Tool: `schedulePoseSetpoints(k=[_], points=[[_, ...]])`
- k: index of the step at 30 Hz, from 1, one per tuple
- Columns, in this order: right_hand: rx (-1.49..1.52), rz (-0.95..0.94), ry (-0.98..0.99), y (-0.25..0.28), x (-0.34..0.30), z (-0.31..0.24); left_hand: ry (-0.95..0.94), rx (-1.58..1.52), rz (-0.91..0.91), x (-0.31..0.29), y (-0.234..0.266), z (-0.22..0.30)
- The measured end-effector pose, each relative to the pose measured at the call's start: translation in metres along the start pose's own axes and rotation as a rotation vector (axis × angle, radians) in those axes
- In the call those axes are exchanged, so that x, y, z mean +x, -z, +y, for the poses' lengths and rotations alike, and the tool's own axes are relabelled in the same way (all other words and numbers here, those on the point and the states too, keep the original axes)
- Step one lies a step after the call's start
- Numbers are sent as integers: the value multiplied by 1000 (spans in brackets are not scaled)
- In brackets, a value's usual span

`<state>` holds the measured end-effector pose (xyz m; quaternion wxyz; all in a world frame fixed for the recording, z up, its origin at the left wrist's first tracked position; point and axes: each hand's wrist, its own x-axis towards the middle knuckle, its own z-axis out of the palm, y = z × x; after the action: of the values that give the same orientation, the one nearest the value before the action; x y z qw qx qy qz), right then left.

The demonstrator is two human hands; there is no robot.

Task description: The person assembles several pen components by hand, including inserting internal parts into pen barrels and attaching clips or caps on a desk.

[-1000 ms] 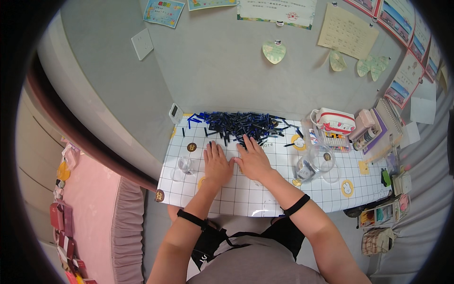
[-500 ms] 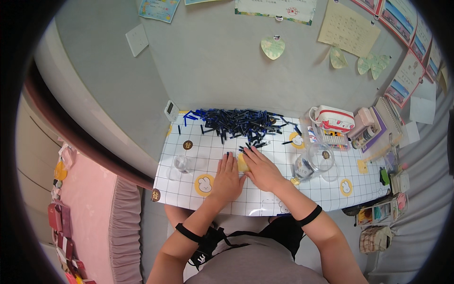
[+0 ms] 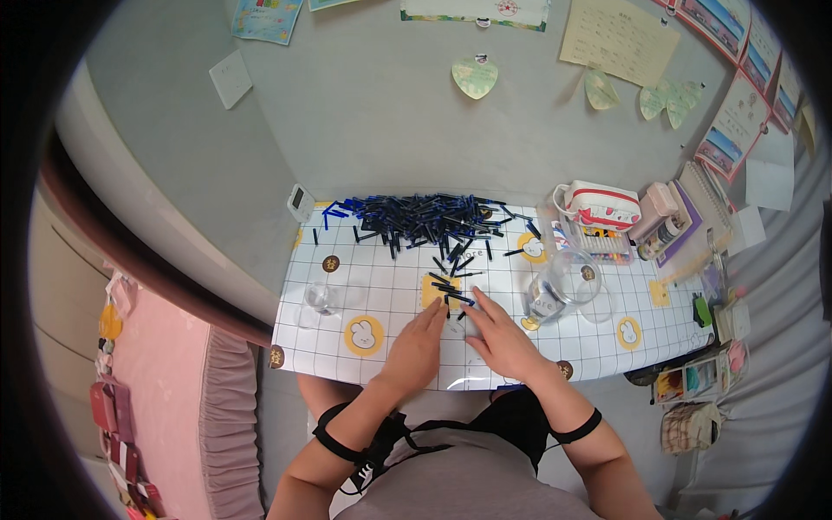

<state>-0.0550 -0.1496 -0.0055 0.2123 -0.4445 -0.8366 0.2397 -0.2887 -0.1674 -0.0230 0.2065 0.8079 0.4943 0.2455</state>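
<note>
A big heap of short, dark blue-black ink cartridges [image 3: 425, 217] lies along the back of the table. Closer in, several loose ones [image 3: 446, 288] are scattered over a yellow printed square between my hands. My left hand [image 3: 416, 348] rests on its edge with fingers stretched out together, its tips beside the nearest cartridges. On the other side, my right hand [image 3: 505, 345] is spread, thumb apart, with its fingertips at the right end of the small group. Neither hand grips anything that I can see.
To the right stands a clear round container [image 3: 568, 290] with something dark in it. A small clear cup [image 3: 321, 299] is at the left. Behind are a white-and-red pencil case [image 3: 600, 208], a box of markers [image 3: 598, 243] and upright books [image 3: 685, 230]. A small white timer [image 3: 300, 201] leans at the back-left corner.
Both hands have drawn back toward me and apart. A small group of cartridges now lies between them, nearer than before. The view has shifted slightly.
</note>
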Motion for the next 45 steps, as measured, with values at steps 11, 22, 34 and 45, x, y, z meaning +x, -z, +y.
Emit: schedulePoseSetpoints(k=[11,22,34,45], points=[[-140,263,7,-26,0,13,-338,180,73,40,20,-11],[-132,303,-9,-17,28,8,-170,219,74,32,14,-35],[-430,126,-34,-21,49,5,266,72,83,47,6,-42],[-248,243,-41,-29,56,7,314,-34,113,61,-7,-39]])
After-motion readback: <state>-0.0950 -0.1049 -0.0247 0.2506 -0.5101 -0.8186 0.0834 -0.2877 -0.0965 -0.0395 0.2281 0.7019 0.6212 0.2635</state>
